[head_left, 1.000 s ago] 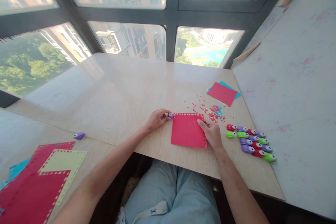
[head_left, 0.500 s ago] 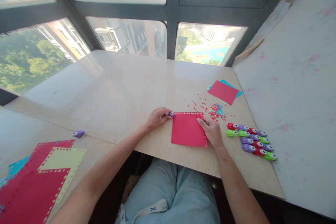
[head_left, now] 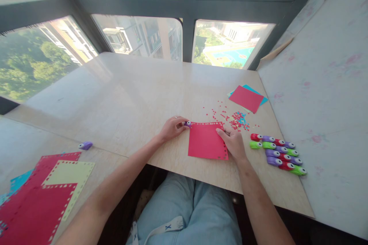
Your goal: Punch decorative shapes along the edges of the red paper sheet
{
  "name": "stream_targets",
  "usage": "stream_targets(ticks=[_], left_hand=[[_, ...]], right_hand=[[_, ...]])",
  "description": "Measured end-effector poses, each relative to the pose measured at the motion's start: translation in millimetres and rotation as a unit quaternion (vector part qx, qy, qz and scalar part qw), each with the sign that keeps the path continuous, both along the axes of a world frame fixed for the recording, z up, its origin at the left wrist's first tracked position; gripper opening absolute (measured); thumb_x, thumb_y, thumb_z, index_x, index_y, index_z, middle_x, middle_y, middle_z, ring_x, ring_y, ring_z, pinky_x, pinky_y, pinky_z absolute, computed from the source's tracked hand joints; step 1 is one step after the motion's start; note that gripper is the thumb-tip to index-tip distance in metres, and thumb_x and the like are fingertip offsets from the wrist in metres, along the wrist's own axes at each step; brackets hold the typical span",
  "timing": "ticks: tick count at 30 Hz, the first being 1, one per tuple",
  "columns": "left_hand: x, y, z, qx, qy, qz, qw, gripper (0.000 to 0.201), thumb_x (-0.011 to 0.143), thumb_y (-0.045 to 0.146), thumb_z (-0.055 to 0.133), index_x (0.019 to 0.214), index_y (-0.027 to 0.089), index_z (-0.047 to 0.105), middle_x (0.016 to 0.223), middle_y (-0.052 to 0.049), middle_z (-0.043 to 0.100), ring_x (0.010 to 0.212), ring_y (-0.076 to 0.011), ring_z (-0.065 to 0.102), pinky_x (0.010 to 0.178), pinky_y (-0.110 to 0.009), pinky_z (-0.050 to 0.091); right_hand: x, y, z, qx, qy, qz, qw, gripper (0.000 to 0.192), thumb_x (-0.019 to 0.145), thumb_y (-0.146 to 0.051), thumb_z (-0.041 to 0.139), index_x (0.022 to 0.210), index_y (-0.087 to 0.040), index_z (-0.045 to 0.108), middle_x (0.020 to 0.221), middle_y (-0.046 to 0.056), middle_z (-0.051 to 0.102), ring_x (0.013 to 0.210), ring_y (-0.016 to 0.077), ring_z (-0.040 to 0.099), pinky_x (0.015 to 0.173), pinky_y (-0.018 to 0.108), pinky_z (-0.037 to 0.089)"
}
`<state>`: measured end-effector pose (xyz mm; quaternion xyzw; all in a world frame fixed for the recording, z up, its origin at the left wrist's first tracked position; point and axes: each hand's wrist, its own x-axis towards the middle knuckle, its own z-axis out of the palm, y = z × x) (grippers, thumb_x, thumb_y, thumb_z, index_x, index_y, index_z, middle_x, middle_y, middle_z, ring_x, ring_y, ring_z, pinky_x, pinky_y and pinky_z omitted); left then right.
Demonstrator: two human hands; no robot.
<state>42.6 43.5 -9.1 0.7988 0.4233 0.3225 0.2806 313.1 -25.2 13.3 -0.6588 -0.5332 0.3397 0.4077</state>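
Observation:
A red paper square [head_left: 205, 141] lies flat near the table's front edge, with small holes punched along its top and right edges. My left hand [head_left: 171, 128] grips a small purple punch [head_left: 188, 124] at the sheet's top-left corner. My right hand [head_left: 233, 143] presses on the sheet's right edge, fingers laid flat on the paper. Red and blue paper bits [head_left: 234, 119] are scattered just beyond the sheet.
Several purple, red and green punches [head_left: 277, 152] lie in rows to the right. A red sheet over a blue one [head_left: 246, 98] sits further back right. A lone purple punch [head_left: 86, 145] and punched red, yellow and blue sheets [head_left: 46, 195] lie on the left. Windows stand behind the table.
Both hands and the red sheet stay in place; only the camera has tipped slightly, shifting the scene a little in the frame.

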Motion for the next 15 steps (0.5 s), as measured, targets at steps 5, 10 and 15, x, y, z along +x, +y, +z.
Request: stream_targets(ticks=[5, 10, 15], left_hand=[[-0.5, 0.6, -2.7, 0.002, -0.005, 0.001, 1.0, 0.021, 0.085, 0.031, 0.066, 0.102, 0.019, 0.07, 0.083, -0.004, 0.066, 0.069, -0.0118, 0.056, 0.069, -0.025, 0.046], [-0.4, 1.5, -4.4, 0.009, -0.013, -0.005, 1.0, 0.021, 0.084, 0.028, 0.068, 0.102, 0.018, 0.07, 0.085, -0.004, 0.067, 0.068, -0.0111, 0.056, 0.068, -0.024, 0.046], [0.3, 0.0, -1.2, 0.008, -0.021, -0.006, 1.0, 0.02, 0.084, 0.029, 0.068, 0.101, 0.017, 0.07, 0.093, -0.006, 0.069, 0.069, -0.011, 0.057, 0.067, -0.023, 0.046]], right_hand=[[1.1, 0.3, -0.7, 0.003, -0.008, 0.01, 1.0, 0.043, 0.077, -0.057, 0.062, 0.059, -0.018, 0.054, 0.051, -0.003, 0.047, 0.052, 0.0129, 0.041, 0.045, 0.024, 0.027], [3.5, 0.6, -3.5, -0.004, 0.023, 0.012, 1.0, 0.041, 0.077, -0.056, 0.064, 0.066, -0.017, 0.062, 0.054, -0.001, 0.053, 0.053, 0.0146, 0.045, 0.046, 0.024, 0.03], [5.3, 0.8, -6.2, -0.012, 0.048, 0.014, 0.999, 0.041, 0.076, -0.057, 0.065, 0.07, -0.016, 0.067, 0.053, -0.001, 0.056, 0.052, 0.0158, 0.048, 0.047, 0.025, 0.032]])
